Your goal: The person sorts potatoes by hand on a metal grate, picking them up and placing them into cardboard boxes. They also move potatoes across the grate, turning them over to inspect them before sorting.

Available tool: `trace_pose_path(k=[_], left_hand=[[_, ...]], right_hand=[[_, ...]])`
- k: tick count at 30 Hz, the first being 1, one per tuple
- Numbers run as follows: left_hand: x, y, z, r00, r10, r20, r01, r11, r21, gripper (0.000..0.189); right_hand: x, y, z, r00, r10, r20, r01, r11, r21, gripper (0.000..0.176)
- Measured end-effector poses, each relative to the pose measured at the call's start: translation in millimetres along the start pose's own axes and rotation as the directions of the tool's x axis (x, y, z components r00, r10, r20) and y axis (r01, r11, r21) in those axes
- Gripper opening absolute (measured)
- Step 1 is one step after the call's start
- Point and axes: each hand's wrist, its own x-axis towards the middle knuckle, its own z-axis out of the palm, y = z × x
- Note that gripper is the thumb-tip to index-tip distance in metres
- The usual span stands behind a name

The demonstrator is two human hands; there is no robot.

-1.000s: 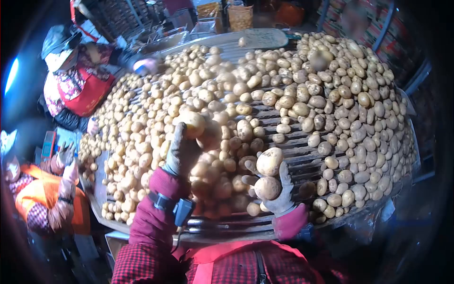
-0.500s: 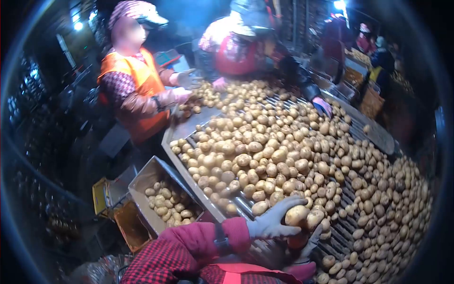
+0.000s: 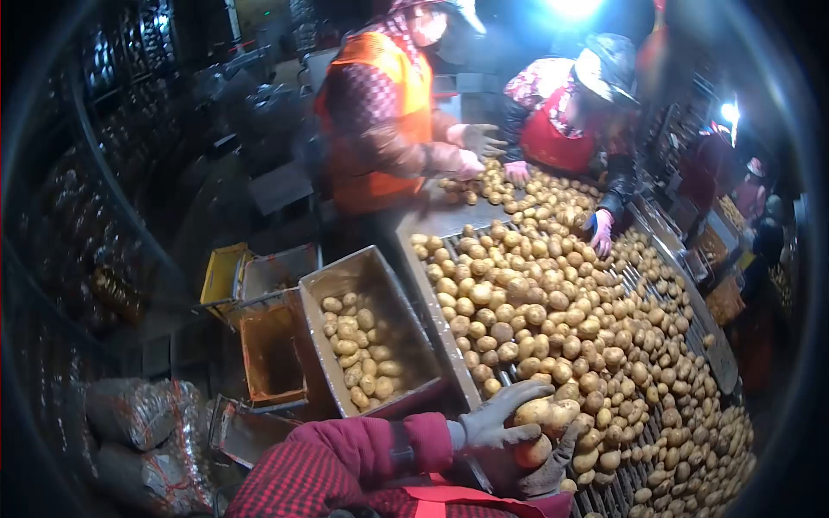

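Slatted and rimmed, the table (image 3: 462, 219) stretches before my remote camera, its rim apparently holding back the potato heap (image 3: 570, 345). Beside its near edge stands a box (image 3: 393, 315), probably for easy reach. At that edge I see the left hand (image 3: 499, 420) and right hand (image 3: 553, 467) curled around several held potatoes (image 3: 532, 417), likely so none drops.

Head camera, one wide view: worn high, facing forward and steeply down.
Looks over the wearer's plaid sleeve (image 3: 294, 483), which enters at bottom; left hand (image 3: 499, 418) and right hand (image 3: 551, 468) close to lens, low and right of centre. Table (image 3: 458, 219) slants across the right half, away toward co-worker in orange (image 3: 384, 129) and co-worker in red (image 3: 561, 142), farther off, up top. Open box (image 3: 400, 315) near, mid-frame. Fisheye curve; dark rounded border at corners.
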Motion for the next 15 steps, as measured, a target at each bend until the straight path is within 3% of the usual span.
trace_pose_path(k=[3, 4, 5, 7, 9, 11, 15], left_hand=[[-32, -3, -31, 0.994, -0.093, -0.059, 0.088, 0.993, -0.083, 0.083], [-48, -8, -34, 0.978, -0.137, -0.156, 0.112, 0.981, -0.161, 0.084], [-64, -6, -48, 0.973, -0.138, -0.185, 0.121, 0.988, -0.099, 0.083], [-94, -18, -65, 0.946, -0.134, -0.295, 0.13, 0.991, -0.032, 0.084], [-122, -18, -79, 0.9, -0.211, -0.381, 0.145, 0.97, -0.194, 0.083], [-149, -21, -91, 0.871, -0.156, -0.466, 0.136, 0.988, -0.077, 0.084], [-205, -15, -106, 0.763, -0.272, -0.587, 0.216, 0.962, -0.165, 0.084]], right_hand=[[5, 30, 23, 0.989, 0.137, 0.065, -0.136, 0.991, -0.007, 0.063], [7, 43, 31, 0.981, 0.177, 0.081, -0.177, 0.984, -0.013, 0.062], [8, 53, 37, 0.975, 0.208, 0.078, -0.205, 0.978, -0.037, 0.061], [10, 75, 43, 0.972, 0.235, 0.026, -0.229, 0.964, -0.131, 0.059], [20, 99, 41, 0.969, 0.24, -0.053, -0.246, 0.933, -0.261, 0.057], [30, 118, 52, 0.903, 0.412, -0.122, -0.429, 0.873, -0.23, 0.061], [44, 156, 56, 0.735, 0.674, -0.075, -0.66, 0.687, -0.303, 0.064]])
